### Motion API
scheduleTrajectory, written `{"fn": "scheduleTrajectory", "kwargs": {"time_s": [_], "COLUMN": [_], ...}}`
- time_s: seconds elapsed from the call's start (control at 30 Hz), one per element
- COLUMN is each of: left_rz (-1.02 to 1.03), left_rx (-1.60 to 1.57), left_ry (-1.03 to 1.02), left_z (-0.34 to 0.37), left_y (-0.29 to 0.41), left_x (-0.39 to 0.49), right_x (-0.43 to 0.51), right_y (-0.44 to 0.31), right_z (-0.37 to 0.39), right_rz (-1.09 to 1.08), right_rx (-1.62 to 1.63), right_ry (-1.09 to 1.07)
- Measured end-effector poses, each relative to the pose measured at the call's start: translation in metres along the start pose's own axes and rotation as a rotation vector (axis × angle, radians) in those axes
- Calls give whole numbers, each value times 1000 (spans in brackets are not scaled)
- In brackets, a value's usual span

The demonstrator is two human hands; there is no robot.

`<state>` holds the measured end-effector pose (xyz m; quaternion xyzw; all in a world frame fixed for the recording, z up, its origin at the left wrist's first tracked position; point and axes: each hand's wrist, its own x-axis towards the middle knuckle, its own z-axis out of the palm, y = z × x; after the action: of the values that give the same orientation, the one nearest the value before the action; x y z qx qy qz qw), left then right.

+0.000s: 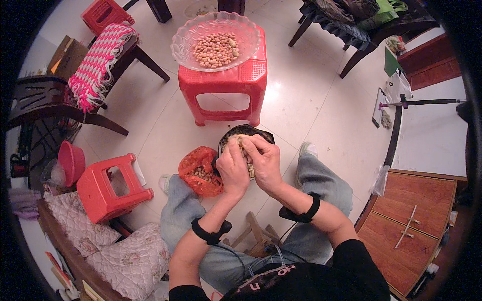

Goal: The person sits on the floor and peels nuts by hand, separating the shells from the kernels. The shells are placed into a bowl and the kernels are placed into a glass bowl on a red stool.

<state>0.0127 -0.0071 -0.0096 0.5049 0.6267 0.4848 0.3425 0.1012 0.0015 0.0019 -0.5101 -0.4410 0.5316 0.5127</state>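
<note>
My left hand and my right hand meet fingertip to fingertip, pinching what looks like a peanut, mostly hidden by the fingers. Below them is a container lined with a black plastic bag, holding peanut shells. An orange-red plastic bag lies open just left of it, with peanuts inside. Farther ahead, a clear scalloped bowl holds many shelled pinkish peanuts and a few larger pale pieces. The bowl rests on a red plastic stool.
A second red stool lies tipped on the left, near a pink basin. Dark chairs flank the far floor. A flat mop and a wooden cabinet are on the right. A quilted cushion lies lower left.
</note>
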Motion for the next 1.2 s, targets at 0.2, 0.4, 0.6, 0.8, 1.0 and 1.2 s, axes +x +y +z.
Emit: {"fn": "scheduleTrajectory", "kwargs": {"time_s": [0.2, 0.4, 0.6, 0.8, 1.0, 1.2], "left_rz": [-79, -405, -347, -304, -235, -173], "left_rx": [-165, -458, -342, -340, -278, -183], "left_ry": [-38, -186, -204, -181, -178, -150], "left_z": [3, -6, -12, -14, -17, -17], "left_y": [-10, -6, -3, -3, -3, -4], "left_x": [8, 12, 17, 18, 22, 24], "right_x": [5, 8, 17, 23, 25, 23], "right_y": [2, 3, 0, -9, -20, -25], "right_z": [-4, -11, -20, -33, -37, -38], "right_rz": [94, 222, 259, 274, 294, 308], "right_rx": [205, 353, 392, 212, 204, 162], "right_ry": [-34, -111, -204, -273, -316, -341]}}
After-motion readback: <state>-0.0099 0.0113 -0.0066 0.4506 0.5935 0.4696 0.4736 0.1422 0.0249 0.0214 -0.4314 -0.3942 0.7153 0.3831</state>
